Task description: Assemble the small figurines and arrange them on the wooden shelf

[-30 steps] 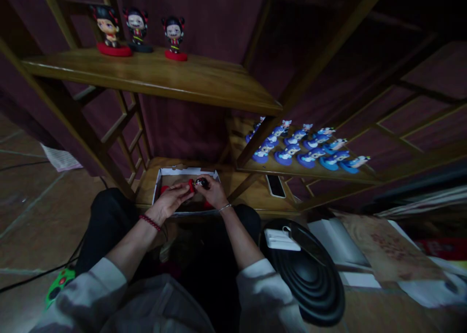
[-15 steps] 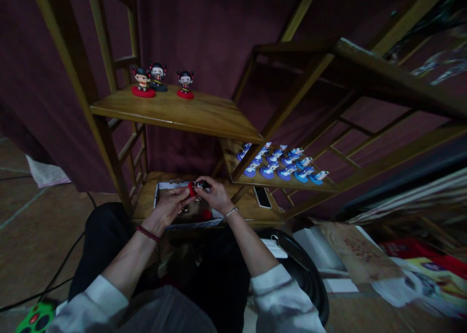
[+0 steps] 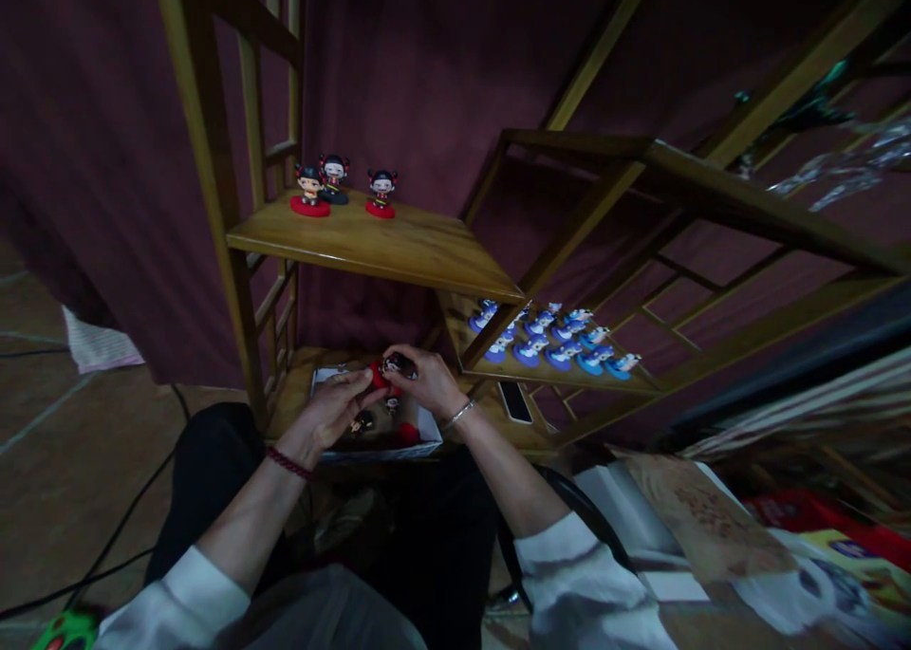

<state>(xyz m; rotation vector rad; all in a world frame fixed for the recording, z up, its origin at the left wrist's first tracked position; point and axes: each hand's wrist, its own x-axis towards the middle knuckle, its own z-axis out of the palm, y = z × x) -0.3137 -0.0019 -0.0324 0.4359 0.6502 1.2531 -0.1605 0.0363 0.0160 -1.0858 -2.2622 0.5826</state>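
Note:
Above an open box (image 3: pixel 427 430) on the low shelf, both my hands hold one small figurine (image 3: pixel 393 366) with black hair and a red base. My left hand (image 3: pixel 334 405) pinches the red base. The fingers of my right hand (image 3: pixel 424 379) are closed round the head end. Inside the box lie a dark-haired figurine (image 3: pixel 362 421), another small figurine (image 3: pixel 392 404) and a red piece (image 3: pixel 408 433). Three similar figurines stand on the upper left shelf (image 3: pixel 384 242): two close together at its left end (image 3: pixel 309 191), one apart (image 3: pixel 381 192).
Several blue and purple figurines (image 3: pixel 562 354) stand in rows on the middle shelf to the right. A phone (image 3: pixel 514 402) lies on the low shelf. Wooden posts frame the shelves. Paper and bags (image 3: pixel 712 517) are at the lower right, cables at the left.
The camera view has shifted, so the shelves appear lower and further right. Both hands still hold the figurine over the box, and the shelf figurines keep their places.

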